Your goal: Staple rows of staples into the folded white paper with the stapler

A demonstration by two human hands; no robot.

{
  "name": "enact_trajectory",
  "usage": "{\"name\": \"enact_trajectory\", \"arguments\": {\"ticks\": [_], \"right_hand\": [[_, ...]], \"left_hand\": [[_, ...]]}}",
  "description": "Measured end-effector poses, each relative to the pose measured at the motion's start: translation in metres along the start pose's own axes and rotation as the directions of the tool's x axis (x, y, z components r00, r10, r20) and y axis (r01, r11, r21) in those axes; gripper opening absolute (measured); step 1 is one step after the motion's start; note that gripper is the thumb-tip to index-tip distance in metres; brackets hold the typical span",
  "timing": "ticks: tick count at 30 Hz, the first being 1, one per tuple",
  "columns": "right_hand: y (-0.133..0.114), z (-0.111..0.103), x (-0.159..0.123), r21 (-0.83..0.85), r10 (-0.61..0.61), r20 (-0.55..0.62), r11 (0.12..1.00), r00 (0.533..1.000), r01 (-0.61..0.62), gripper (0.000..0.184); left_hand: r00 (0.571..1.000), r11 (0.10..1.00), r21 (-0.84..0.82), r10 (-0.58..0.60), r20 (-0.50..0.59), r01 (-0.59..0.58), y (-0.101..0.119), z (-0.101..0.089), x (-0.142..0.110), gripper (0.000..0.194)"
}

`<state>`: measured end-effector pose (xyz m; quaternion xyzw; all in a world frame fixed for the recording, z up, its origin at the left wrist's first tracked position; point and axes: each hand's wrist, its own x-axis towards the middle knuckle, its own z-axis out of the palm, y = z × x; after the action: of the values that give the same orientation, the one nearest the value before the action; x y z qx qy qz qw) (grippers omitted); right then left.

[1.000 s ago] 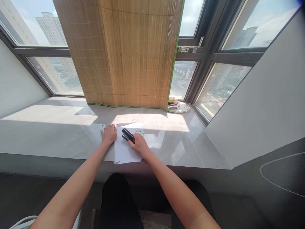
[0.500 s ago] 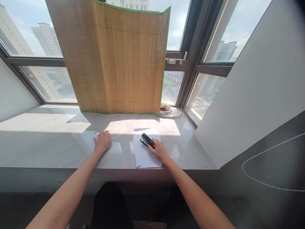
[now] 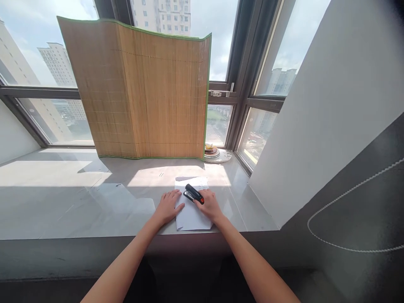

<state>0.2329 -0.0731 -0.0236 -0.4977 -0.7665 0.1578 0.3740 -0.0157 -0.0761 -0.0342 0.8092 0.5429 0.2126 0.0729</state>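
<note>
White sheets of paper (image 3: 191, 219) lie near the front edge of the tiled windowsill, with some dark print at their upper right. My right hand (image 3: 208, 205) grips a black stapler (image 3: 193, 194) that has a red-orange spot at its rear end. The stapler is over the paper and points up and to the left. My left hand (image 3: 168, 206) rests at the paper's left edge, palm down and fingers spread, the thumb and fingertips reaching onto the sheet. Part of the paper's right side is hidden by my right hand.
A bamboo mat (image 3: 151, 97) with green edging stands against the window behind the sill (image 3: 78, 210). Stacked plates (image 3: 217, 155) sit in the back right corner. A small dark bit (image 3: 118, 185) lies on the sill to the left. At the right hangs a white beaded cord (image 3: 328, 240).
The paper and stapler have shifted right along the sill with my right hand. My left hand first stayed behind on the bare sill, then came right to the paper's left edge. The view has tilted up.
</note>
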Motion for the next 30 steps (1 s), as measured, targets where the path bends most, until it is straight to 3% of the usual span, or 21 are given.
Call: {"name": "enact_trajectory", "arguments": {"ticks": [8, 22, 27, 30], "right_hand": [[0.018, -0.008, -0.004, 0.263, -0.025, -0.066, 0.964, 0.997, 0.042, 0.031], [0.016, -0.014, -0.002, 0.312, 0.015, -0.094, 0.95, 0.995, 0.016, 0.034], [0.013, -0.016, -0.005, 0.246, 0.007, -0.266, 0.967, 0.964, 0.061, 0.025], [0.011, -0.019, -0.008, 0.224, 0.077, -0.359, 0.975, 0.93, 0.006, 0.025]], "left_hand": [[0.999, 0.998, 0.055, 0.036, -0.022, -0.034, -0.001, -0.001, -0.007, 0.052], [1.0, 0.999, 0.019, 0.028, 0.007, -0.029, 0.004, -0.005, -0.009, 0.054], [1.0, 1.0, 0.0, 0.023, 0.009, -0.023, 0.006, -0.007, -0.01, 0.054], [1.0, 1.0, -0.002, 0.009, 0.024, -0.009, 0.007, -0.008, -0.01, 0.054]]}}
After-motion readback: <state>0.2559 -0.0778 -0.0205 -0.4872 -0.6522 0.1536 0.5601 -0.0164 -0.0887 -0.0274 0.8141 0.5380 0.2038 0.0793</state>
